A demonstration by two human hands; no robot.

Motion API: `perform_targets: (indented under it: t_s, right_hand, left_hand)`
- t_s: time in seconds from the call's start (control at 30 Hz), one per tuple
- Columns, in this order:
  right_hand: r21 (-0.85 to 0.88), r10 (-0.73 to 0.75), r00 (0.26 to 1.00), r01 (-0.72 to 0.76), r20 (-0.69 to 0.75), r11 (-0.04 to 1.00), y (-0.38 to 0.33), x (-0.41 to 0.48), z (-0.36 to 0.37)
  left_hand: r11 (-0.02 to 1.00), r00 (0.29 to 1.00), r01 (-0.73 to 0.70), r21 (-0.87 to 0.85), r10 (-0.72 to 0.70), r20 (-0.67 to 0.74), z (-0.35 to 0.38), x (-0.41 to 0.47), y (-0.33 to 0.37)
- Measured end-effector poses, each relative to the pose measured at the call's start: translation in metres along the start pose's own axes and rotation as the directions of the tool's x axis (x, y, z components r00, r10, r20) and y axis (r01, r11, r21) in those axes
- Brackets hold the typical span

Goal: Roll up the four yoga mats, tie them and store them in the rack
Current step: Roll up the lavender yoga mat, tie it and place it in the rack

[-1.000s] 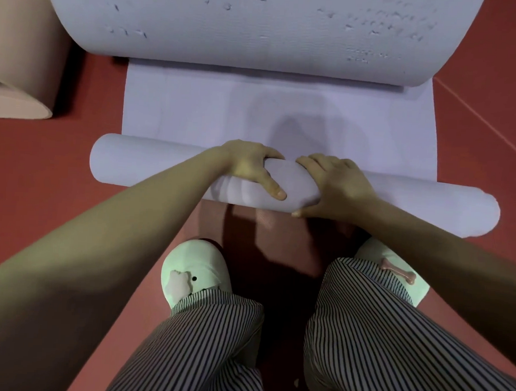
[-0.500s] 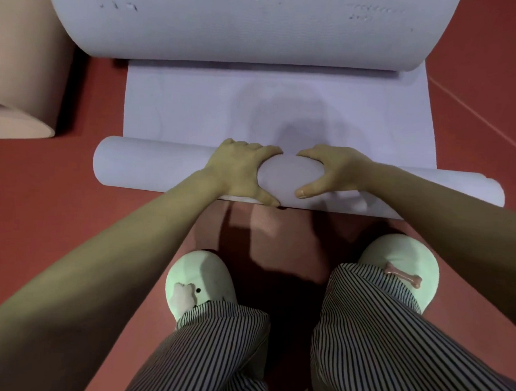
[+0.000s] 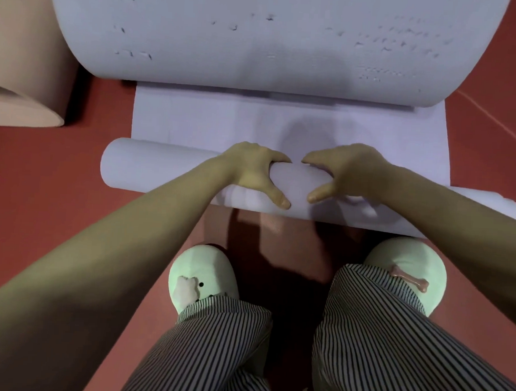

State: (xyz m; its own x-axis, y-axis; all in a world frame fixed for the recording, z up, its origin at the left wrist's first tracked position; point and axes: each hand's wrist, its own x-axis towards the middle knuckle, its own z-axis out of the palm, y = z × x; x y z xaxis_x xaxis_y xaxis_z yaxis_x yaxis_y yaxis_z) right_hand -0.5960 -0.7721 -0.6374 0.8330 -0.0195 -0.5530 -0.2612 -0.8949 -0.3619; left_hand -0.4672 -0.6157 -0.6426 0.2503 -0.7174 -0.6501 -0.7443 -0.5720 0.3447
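Red floor [image 3: 44,186]: L grip [image 3: 252,173] & R grip [image 3: 351,172] clamp mat roll [image 3: 151,168] mid-length.

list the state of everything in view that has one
lavender mat, partly rolled: tight roll at the near end, flat stretch beyond it, far end curling up high
left hand, grips the roll near its middle, fingers over the top, thumb on the near side
right hand, grips the roll beside the left hand, the same way
peach mat, loosely curled, cut off by the frame
green slippers, worn, both on the red floor
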Motion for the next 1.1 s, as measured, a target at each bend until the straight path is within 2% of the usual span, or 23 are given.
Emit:
perform_targets:
  t_s: [0.1, 0.2, 0.23, 0.3, 0.37, 0.4, 0.43, 0.47, 0.57, 0.7, 0.8, 0.83, 0.87, 0.9, 0.97, 1.03, 1.1]
  right_hand:
    - [-0.15, -0.026, 0.999, 0.021, -0.032, 0.988, -0.019, -0.003, 0.009]
    - [-0.164, -0.097, 0.977, 0.065, -0.189, 0.984, -0.022, -0.004, 0.042]
    - [-0.116, -0.069, 0.971, 0.043, -0.228, 0.992, -0.018, -0.004, 0.049]
    - [-0.087, -0.083, 0.944, 0.059, -0.319, 0.995, -0.014, 0.0, 0.052]
    - [-0.071, -0.06, 0.955, 0.041, -0.291, 0.997, -0.012, 0.005, 0.042]
    - [-0.061, -0.041, 0.972, 0.027, -0.233, 0.998, -0.01, 0.009, 0.038]
    - [-0.036, -0.039, 0.978, 0.032, -0.206, 0.999, -0.008, 0.012, 0.036]
    - [-0.009, -0.033, 0.985, 0.032, -0.172, 0.999, -0.006, 0.015, 0.034]
    - [0.063, -0.006, 0.989, 0.016, -0.145, 0.998, -0.005, 0.017, 0.026]
    - [0.173, 0.012, 1.0, -0.008, -0.017, 0.985, -0.005, 0.02, 0.014]
    - [0.102, 0.01, 0.999, -0.013, 0.031, 0.995, 0.0, 0.023, 0.008]
    - [0.029, 0.008, 1.0, -0.007, -0.013, 1.0, -0.001, 0.022, 0.008]
    - [-0.055, -0.021, 0.992, 0.014, -0.121, 0.998, -0.001, 0.021, 0.01]
    - [-0.147, -0.071, 0.967, 0.036, -0.243, 0.989, -0.002, 0.019, 0.014]
    - [-0.267, -0.122, 0.921, 0.02, -0.37, 0.964, -0.003, 0.013, 0.026]
    - [-0.253, -0.097, 0.921, -0.001, -0.376, 0.967, 0.0, 0.012, 0.036]
    - [-0.23, -0.093, 0.922, 0.004, -0.376, 0.973, 0.001, 0.015, 0.038]
  left_hand:
    - [1.0, 0.999, -0.002, -0.023, 0.003, 0.043, -0.005, 0.005, -0.001]
    - [1.0, 0.998, -0.002, -0.023, 0.004, 0.061, -0.004, 0.004, -0.002]
    - [1.0, 0.999, -0.018, -0.019, 0.019, 0.038, -0.003, 0.002, -0.002]
    - [0.99, 0.98, -0.134, 0.038, 0.138, -0.145, 0.008, -0.002, -0.008]
    - [0.942, 0.856, -0.289, 0.171, 0.335, -0.395, 0.024, -0.008, -0.015]
    - [0.921, 0.788, -0.31, 0.234, 0.387, -0.479, 0.033, -0.011, -0.018]
    - [0.913, 0.754, -0.294, 0.283, 0.404, -0.517, 0.039, -0.013, -0.018]
    - [0.91, 0.752, -0.263, 0.32, 0.401, -0.523, 0.043, -0.014, -0.019]
    - [0.922, 0.821, -0.175, 0.346, 0.33, -0.466, 0.041, -0.009, -0.017]
    - [0.953, 0.894, -0.122, 0.279, 0.227, -0.385, 0.025, -0.004, -0.014]
    - [0.97, 0.952, -0.093, 0.223, 0.152, -0.264, 0.012, 0.001, -0.011]
    - [0.976, 0.966, -0.08, 0.204, 0.126, -0.224, 0.006, 0.004, -0.01]
    - [0.982, 0.978, -0.066, 0.179, 0.099, -0.182, -0.001, 0.007, -0.009]
    - [0.987, 0.988, -0.051, 0.15, 0.072, -0.135, -0.007, 0.01, -0.008]
    - [0.994, 0.998, -0.025, 0.102, 0.031, -0.055, -0.019, 0.017, -0.007]
    - [0.997, 1.0, -0.005, 0.073, 0.006, -0.009, -0.026, 0.02, -0.007]
    - [0.996, 1.0, -0.007, 0.086, 0.009, -0.02, -0.024, 0.02, -0.006]
